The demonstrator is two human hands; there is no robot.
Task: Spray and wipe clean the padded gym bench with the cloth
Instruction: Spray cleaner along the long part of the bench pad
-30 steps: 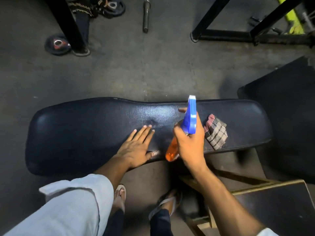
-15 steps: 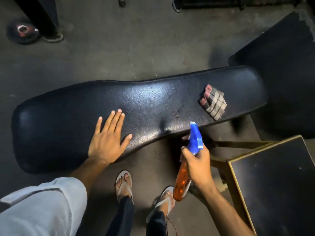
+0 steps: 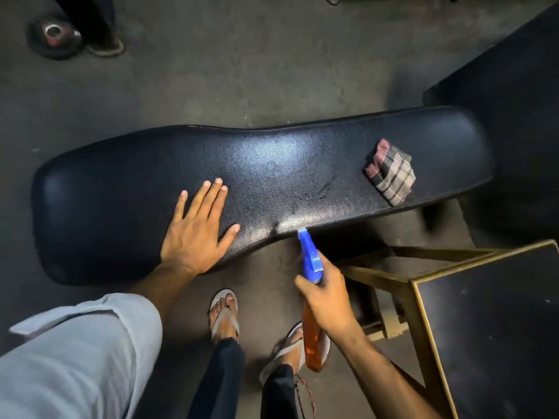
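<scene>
Now I judge spraying is in hand: my right hand grips the bottle, nozzle at the bench edge; my left hand lies flat, fingers spread. The cloth waits at two o'clock on the pad; next I must fetch it. Floor is grey concrete, a plate at ten o'clock.

Right hand with spray bottle: was above the counter just beside the cloth 1.0 s ago; now off the counter's near edge, blue nozzle tip at that edge. Left hand, flat on the pad, lay close to the bottle then; now it lies farther along the counter from the cloth.
</scene>
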